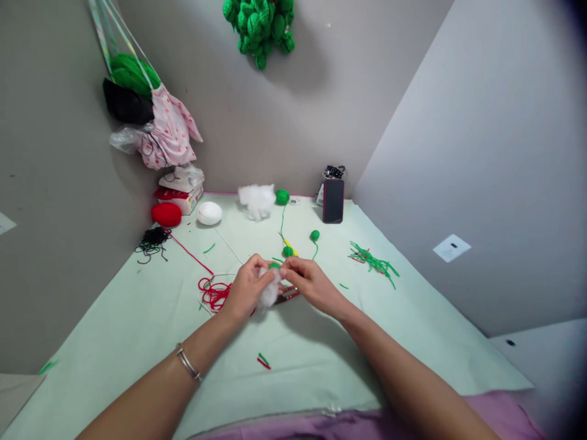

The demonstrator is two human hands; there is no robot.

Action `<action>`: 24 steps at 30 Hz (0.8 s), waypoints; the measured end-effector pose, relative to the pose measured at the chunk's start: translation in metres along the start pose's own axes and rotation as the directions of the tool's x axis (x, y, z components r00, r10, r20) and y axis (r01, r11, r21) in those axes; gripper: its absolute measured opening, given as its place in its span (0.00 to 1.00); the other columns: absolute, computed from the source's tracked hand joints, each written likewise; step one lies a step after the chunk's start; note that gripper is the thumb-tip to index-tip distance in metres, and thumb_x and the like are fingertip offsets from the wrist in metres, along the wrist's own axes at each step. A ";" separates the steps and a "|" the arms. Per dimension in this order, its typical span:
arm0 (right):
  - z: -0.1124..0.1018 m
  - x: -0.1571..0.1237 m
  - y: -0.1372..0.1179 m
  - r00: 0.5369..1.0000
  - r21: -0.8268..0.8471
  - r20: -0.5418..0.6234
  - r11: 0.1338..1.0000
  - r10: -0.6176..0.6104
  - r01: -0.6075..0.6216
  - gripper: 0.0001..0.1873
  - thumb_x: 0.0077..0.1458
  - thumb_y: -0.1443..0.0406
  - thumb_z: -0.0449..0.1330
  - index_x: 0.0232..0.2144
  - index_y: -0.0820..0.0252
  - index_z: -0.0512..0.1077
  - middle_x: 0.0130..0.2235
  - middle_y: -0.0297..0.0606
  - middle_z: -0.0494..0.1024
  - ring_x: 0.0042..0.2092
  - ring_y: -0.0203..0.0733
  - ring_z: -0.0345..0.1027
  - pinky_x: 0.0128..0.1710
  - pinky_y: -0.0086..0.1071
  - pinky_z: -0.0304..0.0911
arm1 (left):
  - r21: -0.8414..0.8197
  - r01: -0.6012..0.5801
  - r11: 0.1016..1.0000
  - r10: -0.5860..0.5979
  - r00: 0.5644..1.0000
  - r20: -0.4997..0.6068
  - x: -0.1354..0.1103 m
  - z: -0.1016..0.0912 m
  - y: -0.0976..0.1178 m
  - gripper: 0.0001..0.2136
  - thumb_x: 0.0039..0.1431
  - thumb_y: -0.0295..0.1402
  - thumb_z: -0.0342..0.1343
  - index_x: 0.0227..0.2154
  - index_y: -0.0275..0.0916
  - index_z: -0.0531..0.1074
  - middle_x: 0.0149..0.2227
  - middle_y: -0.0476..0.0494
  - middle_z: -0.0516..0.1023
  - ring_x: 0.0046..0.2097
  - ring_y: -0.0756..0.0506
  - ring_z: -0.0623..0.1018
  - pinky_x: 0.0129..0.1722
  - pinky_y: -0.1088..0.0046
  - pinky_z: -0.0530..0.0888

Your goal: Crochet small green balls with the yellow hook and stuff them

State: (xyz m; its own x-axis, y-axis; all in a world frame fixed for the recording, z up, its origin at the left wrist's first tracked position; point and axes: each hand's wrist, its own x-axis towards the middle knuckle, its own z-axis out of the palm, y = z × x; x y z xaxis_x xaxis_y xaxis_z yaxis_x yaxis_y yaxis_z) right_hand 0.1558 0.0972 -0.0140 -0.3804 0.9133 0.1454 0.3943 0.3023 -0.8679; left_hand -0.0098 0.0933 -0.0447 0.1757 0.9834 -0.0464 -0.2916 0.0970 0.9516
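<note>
My left hand (pixel 247 287) is closed around a tuft of white stuffing (pixel 269 293). My right hand (pixel 308 281) pinches a small green crocheted piece (pixel 274 266) held between both hands, just above the pale green cloth (pixel 137 318). A tangle of red yarn (pixel 213 293) lies right beside my left hand. Under my right hand a red-handled tool (pixel 290 294) shows partly. Two small green crocheted balls (pixel 287 251), the second being (pixel 314 235), lie just beyond my hands, with green yarn tails.
At the back lie a white stuffing pile (pixel 257 200), a green yarn ball (pixel 282 197), a white ball (pixel 210 213), a red ball (pixel 167 214) and a black phone (pixel 332 200). Green yarn scraps (pixel 373 263) lie right, black yarn (pixel 153 239) left. Green crocheted balls (pixel 259 24) hang on the wall.
</note>
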 end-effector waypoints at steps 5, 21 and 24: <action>0.008 -0.007 -0.008 0.996 -0.010 0.083 1.000 -0.028 0.029 0.12 0.63 0.63 0.54 0.27 0.57 0.68 0.27 0.32 0.72 0.29 0.36 0.60 0.31 0.30 0.54 | 0.038 -0.015 0.999 0.018 0.997 -0.078 0.005 0.000 -0.006 0.17 0.48 0.34 0.66 0.27 0.44 0.59 0.31 0.55 0.76 0.19 0.52 0.72 0.19 0.75 0.68; -0.003 0.004 0.008 0.998 0.079 0.017 0.995 0.054 -0.055 0.18 0.61 0.53 0.57 0.25 0.57 0.65 0.24 0.30 0.65 0.27 0.36 0.57 0.28 0.30 0.55 | 0.015 0.033 0.999 -0.033 0.999 0.041 -0.001 -0.003 -0.004 0.24 0.48 0.51 0.69 0.31 0.44 0.60 0.27 0.52 0.76 0.27 0.44 0.80 0.22 0.75 0.70; 0.002 0.000 0.002 0.998 0.093 0.059 0.995 0.038 -0.044 0.15 0.62 0.56 0.56 0.26 0.57 0.67 0.24 0.30 0.66 0.28 0.36 0.57 0.28 0.30 0.54 | 0.044 0.003 0.999 -0.004 1.000 0.005 0.002 -0.005 -0.004 0.22 0.48 0.46 0.69 0.30 0.44 0.60 0.30 0.50 0.79 0.27 0.46 0.78 0.25 0.72 0.72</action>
State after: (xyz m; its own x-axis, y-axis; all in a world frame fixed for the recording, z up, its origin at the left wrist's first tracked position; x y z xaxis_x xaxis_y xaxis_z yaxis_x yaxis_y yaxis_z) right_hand 0.1549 0.0971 -0.0169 -0.4134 0.9067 0.0838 0.3311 0.2354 -0.9137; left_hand -0.0131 0.0961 -0.0501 0.1813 0.9822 -0.0482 -0.2498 0.0934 0.9638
